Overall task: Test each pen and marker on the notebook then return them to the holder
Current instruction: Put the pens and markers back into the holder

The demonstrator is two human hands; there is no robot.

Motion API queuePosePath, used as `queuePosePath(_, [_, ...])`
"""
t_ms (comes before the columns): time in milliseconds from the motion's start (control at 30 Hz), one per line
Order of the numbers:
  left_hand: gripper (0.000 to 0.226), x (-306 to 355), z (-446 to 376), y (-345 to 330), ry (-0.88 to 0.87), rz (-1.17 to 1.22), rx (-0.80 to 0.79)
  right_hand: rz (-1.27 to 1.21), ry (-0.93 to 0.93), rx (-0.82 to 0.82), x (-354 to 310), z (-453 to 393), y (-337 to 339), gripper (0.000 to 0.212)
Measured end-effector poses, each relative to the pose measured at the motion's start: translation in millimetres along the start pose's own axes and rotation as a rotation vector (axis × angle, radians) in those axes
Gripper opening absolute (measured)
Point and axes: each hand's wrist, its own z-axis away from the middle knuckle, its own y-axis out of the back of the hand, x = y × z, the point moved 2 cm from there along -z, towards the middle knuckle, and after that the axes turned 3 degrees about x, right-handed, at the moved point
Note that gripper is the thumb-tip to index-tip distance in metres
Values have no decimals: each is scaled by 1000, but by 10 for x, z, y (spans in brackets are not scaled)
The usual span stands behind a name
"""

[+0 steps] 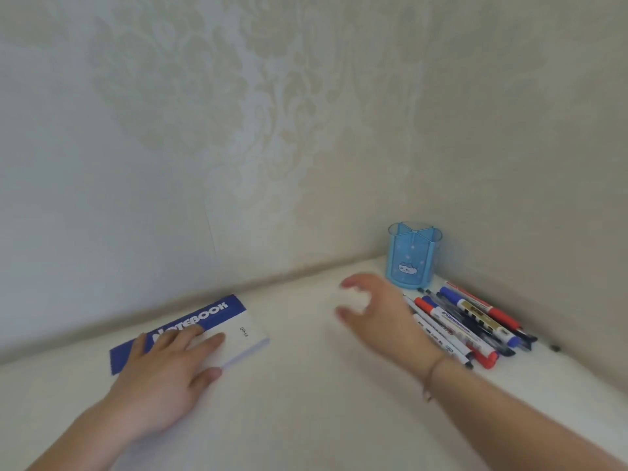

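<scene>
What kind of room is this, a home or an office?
Probably a home, at a small white table pushed into a corner. The walls carry damask-patterned wallpaper, and a blue pen holder with a cartoon cat stands beside loose pens and markers and a closed notebook.

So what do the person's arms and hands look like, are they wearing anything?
Both arms are bare, with no sleeves in view and no gloves on the hands. The left hand shows no rings or bands. The right hand has a thin cord-like bracelet around the wrist, its colour hard to tell. No watch is visible.
</scene>
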Motion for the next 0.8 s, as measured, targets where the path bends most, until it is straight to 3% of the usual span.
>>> queuePosePath(100, [51, -183, -40, -39, 33, 58, -13, 188, -112, 230, 493, -526, 485, 48])
queuePosePath(267, [56, -153, -137, -61, 32, 164, -22, 316, -248, 204, 852, -887, 685, 47])
queuePosePath(433, [51, 197, -280, 145, -93, 382, 143, 247, -169, 253, 894, -933, 628, 16])
queuePosePath(600, [32, 758, -554, 356, -279, 794, 421, 130, 51, 218, 501, -526, 626, 19])
queuePosePath(733, [22, 1318, -747, 519, -200, 1183, 454, 72, 210, 41, 208, -57, 427, 33])
queuePosePath(800, [18, 1522, -813, 543, -162, 1345, 434, 77, 228, -2, 156, 130, 309, 30])
